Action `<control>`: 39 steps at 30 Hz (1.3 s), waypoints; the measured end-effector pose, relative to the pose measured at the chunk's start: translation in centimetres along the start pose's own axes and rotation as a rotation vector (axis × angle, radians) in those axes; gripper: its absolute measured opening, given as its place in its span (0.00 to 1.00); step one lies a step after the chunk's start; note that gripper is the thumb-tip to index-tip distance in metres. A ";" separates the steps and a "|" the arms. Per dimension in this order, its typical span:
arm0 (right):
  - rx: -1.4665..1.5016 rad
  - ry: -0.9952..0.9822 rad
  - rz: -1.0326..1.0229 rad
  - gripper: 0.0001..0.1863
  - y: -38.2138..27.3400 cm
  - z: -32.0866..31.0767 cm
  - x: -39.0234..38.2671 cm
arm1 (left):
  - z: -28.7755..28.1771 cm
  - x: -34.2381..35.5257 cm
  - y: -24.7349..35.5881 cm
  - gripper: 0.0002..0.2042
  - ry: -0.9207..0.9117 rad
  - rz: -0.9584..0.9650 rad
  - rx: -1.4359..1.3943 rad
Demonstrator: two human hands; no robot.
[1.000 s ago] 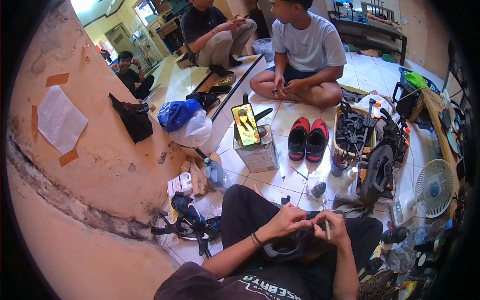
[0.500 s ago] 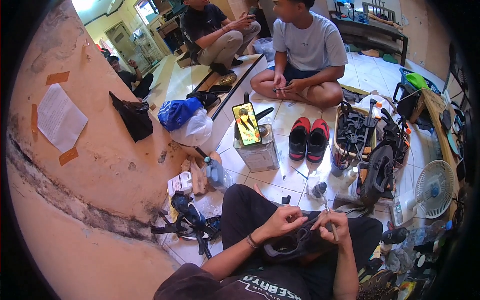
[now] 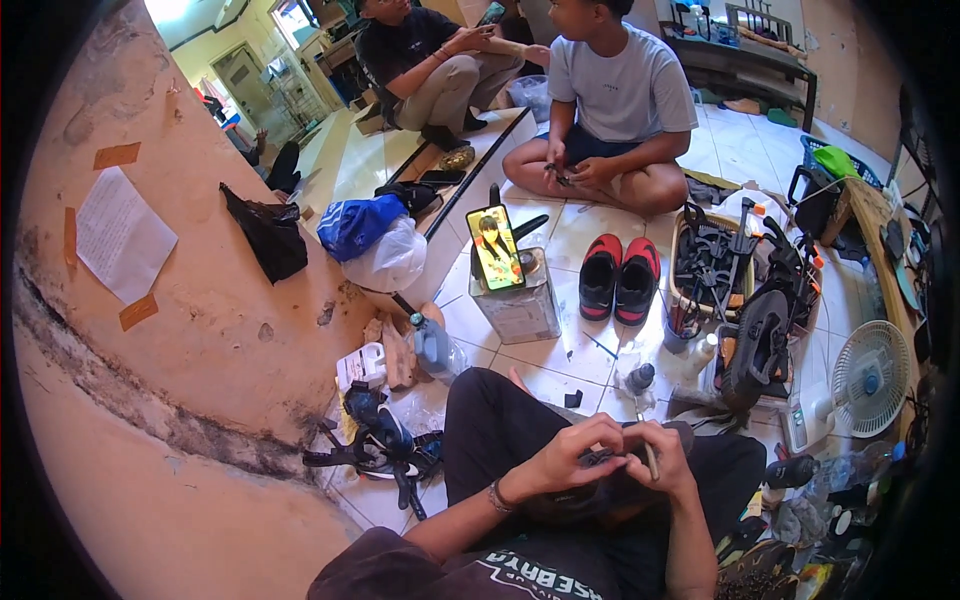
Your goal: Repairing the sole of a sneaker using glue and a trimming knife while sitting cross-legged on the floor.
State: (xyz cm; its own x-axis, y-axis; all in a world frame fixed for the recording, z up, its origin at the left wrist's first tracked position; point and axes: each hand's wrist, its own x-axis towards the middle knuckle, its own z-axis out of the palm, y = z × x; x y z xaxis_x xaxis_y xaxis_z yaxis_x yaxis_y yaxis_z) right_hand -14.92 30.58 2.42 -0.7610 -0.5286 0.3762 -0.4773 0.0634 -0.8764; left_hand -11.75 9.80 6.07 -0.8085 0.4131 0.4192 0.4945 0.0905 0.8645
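A dark shoe (image 3: 584, 499) lies across my lap, largely hidden by my hands and blending into my black trousers. My left hand (image 3: 578, 452) is closed at the shoe's upper edge, its fingertips pinching dark material there. Close beside it, my right hand (image 3: 662, 452) grips a thin tool with a tan handle (image 3: 653, 462); the tool's working end is hard to make out. The fingertips of both hands nearly meet over the shoe.
A lit phone (image 3: 495, 248) leans on a metal can (image 3: 517, 312) ahead. Red-and-black shoes (image 3: 617, 280), a basket of straps (image 3: 712, 262) and a white fan (image 3: 868, 378) stand to the right. Sandals (image 3: 378, 440) lie left. A seated person (image 3: 620, 105) faces me.
My hands have come together over the shoe, the left moving right and its fingers curling in. The tool has tilted. Across from me, one person stretches an arm toward the seated person.
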 end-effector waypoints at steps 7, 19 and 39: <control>-0.282 -0.023 0.040 0.19 0.1 2.1 -0.1 | 0.5 0.3 -1.1 0.13 0.067 -0.026 0.336; -0.374 -0.049 0.060 0.14 0.4 3.1 -0.4 | 0.0 0.1 -2.5 0.14 -0.005 -0.119 0.411; -0.406 -0.131 0.103 0.18 0.5 3.2 -0.5 | 0.7 -0.2 -3.3 0.15 0.023 -0.127 0.491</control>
State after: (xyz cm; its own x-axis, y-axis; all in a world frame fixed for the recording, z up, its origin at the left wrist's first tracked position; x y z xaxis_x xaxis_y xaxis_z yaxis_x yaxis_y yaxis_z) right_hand -13.39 28.19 0.84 -0.7638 -0.6035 0.2287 -0.5559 0.4353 -0.7081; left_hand -13.01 10.02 2.96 -0.8759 0.3519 0.3301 0.4793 0.5561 0.6789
